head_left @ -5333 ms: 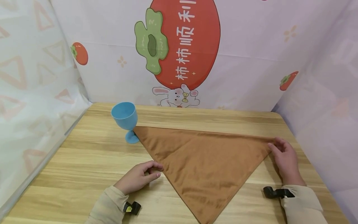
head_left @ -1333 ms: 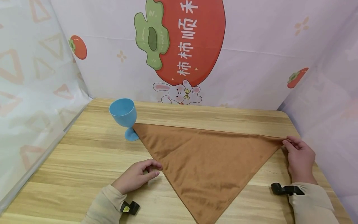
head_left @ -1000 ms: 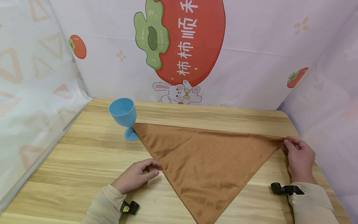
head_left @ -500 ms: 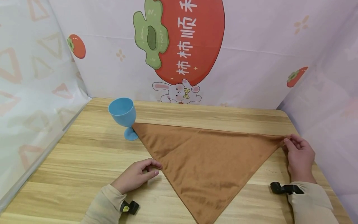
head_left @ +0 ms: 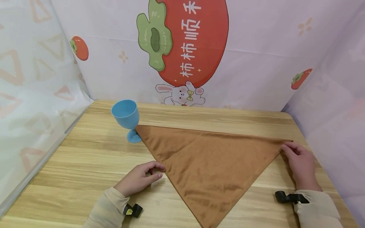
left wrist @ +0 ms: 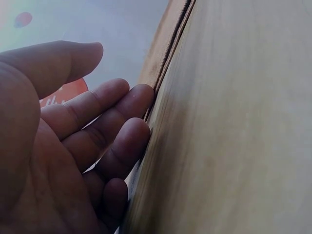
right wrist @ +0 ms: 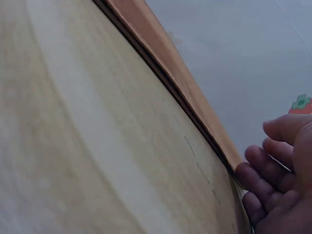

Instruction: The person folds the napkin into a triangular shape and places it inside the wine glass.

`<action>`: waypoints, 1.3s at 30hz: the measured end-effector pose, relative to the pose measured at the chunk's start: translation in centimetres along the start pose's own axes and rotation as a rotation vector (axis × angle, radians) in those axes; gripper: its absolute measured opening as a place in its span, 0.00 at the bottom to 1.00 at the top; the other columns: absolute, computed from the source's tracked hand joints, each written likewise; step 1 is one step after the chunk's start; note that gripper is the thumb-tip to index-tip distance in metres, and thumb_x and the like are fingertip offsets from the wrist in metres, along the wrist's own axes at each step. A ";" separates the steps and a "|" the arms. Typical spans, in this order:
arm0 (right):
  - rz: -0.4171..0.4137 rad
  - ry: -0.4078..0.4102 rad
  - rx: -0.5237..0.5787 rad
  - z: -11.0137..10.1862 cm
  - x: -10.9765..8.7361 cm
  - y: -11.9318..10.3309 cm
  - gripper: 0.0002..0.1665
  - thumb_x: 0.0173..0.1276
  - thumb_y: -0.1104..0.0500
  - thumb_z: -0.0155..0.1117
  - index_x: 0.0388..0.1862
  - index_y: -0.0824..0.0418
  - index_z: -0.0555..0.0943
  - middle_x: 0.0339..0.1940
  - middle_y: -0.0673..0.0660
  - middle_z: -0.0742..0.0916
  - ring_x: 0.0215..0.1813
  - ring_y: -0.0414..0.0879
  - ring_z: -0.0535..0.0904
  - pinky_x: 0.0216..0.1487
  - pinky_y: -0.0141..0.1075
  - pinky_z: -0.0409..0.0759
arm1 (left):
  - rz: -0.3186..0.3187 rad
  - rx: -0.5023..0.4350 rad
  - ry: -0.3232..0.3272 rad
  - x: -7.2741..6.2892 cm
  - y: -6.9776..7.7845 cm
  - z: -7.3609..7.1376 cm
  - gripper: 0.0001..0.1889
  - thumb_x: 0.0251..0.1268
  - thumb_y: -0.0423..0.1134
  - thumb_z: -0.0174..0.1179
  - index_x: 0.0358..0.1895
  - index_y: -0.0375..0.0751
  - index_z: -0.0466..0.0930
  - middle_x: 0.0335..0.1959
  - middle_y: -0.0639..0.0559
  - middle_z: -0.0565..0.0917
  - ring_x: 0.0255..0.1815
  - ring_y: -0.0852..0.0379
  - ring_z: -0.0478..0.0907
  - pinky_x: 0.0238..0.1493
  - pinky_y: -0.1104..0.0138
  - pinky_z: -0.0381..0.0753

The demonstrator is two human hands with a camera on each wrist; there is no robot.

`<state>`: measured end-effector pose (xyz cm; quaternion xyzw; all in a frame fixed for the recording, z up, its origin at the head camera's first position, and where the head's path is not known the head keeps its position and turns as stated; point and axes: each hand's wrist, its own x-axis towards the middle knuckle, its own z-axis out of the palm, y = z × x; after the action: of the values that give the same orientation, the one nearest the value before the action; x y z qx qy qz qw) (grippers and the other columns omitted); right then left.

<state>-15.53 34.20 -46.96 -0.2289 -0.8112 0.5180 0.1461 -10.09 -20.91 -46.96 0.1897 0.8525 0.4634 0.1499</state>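
Two bare hands, one left (head_left: pixel 139 179) and one right (head_left: pixel 302 163), are at one brown cloth (head_left: pixel 211 164), which lies on one wooden table (head_left: pixel 94 174). The cloth forms a single triangle: its long side runs along the far part, one corner points to the near edge, and some shallow creases cross it. One blue goblet (head_left: pixel 126 115) stands upright at the far left, its foot just beside the cloth's left corner; whether they touch, I cannot tell.

Two beige sleeves (head_left: pixel 105 207) and two black wrist mounts (head_left: pixel 291 197) show, one of each per arm. On the far backdrop (head_left: pixel 256 38) are one large persimmon, two small ones and one rabbit.

The left forearm comes in from the near left; its hand rests low, thumb apart from the loosely bent fingers, whose tips meet the cloth's left edge. The right forearm reaches from the near right, hand pointing far and left, thumb apart, relaxed fingers touching the cloth near its right corner, clamped on nothing.
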 end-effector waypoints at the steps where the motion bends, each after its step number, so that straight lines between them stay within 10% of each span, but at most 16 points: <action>1: -0.043 -0.034 -0.103 0.0 -0.1 0.1 0.19 0.70 0.49 0.68 0.51 0.61 0.85 0.35 0.29 0.80 0.49 0.33 0.76 0.45 0.19 0.68 | 0.000 0.002 0.000 0.0 0.0 0.0 0.13 0.74 0.48 0.59 0.55 0.48 0.81 0.42 0.60 0.83 0.36 0.62 0.77 0.36 0.68 0.78; 8: -0.119 -0.133 -0.299 0.2 -0.2 -0.1 0.32 0.71 0.40 0.63 0.58 0.64 0.82 0.46 0.33 0.81 0.67 0.58 0.71 0.59 0.28 0.65 | 0.006 0.022 0.010 0.0 0.0 0.0 0.14 0.74 0.47 0.59 0.56 0.47 0.81 0.43 0.59 0.83 0.36 0.62 0.76 0.36 0.68 0.77; 17: -0.151 -0.209 -0.321 0.4 -0.2 -0.4 0.35 0.75 0.40 0.58 0.65 0.66 0.77 0.69 0.69 0.75 0.73 0.67 0.64 0.70 0.59 0.60 | 0.024 0.025 0.011 0.0 0.0 -0.1 0.17 0.74 0.48 0.59 0.59 0.46 0.80 0.36 0.58 0.82 0.31 0.62 0.75 0.32 0.68 0.76; 26: -0.217 -0.220 -0.355 0.6 -0.1 -0.4 0.34 0.74 0.41 0.60 0.68 0.63 0.75 0.64 0.62 0.82 0.69 0.63 0.69 0.59 0.28 0.66 | 0.060 0.013 0.022 0.0 -0.2 -0.2 0.22 0.73 0.46 0.60 0.65 0.41 0.77 0.52 0.52 0.84 0.34 0.63 0.74 0.34 0.68 0.76; 30: -0.214 -0.273 -0.323 0.8 0.2 -0.4 0.39 0.74 0.40 0.60 0.73 0.64 0.70 0.70 0.68 0.75 0.72 0.52 0.69 0.50 0.15 0.64 | 0.021 0.043 0.022 0.1 -0.1 -0.1 0.23 0.73 0.48 0.60 0.66 0.44 0.77 0.42 0.57 0.82 0.32 0.63 0.74 0.33 0.68 0.76; 35: -0.212 -0.294 -0.279 1.1 0.7 -0.4 0.41 0.73 0.41 0.62 0.74 0.64 0.68 0.71 0.68 0.73 0.65 0.27 0.68 0.47 0.10 0.63 | -0.005 0.066 0.011 0.4 -0.1 -0.4 0.23 0.74 0.49 0.59 0.67 0.45 0.76 0.42 0.56 0.82 0.30 0.64 0.74 0.34 0.68 0.76; 39: -0.201 -0.288 -0.286 1.2 1.1 -0.5 0.41 0.72 0.40 0.62 0.74 0.63 0.69 0.71 0.66 0.73 0.69 0.35 0.70 0.47 0.11 0.64 | -0.020 0.062 -0.017 1.0 -0.1 -0.9 0.23 0.74 0.49 0.59 0.67 0.45 0.76 0.52 0.53 0.82 0.29 0.63 0.74 0.33 0.68 0.76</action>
<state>-17.20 33.69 -47.07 -0.0890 -0.9076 0.4077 0.0458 -11.38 -21.11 -46.67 0.1897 0.8670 0.4336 0.1557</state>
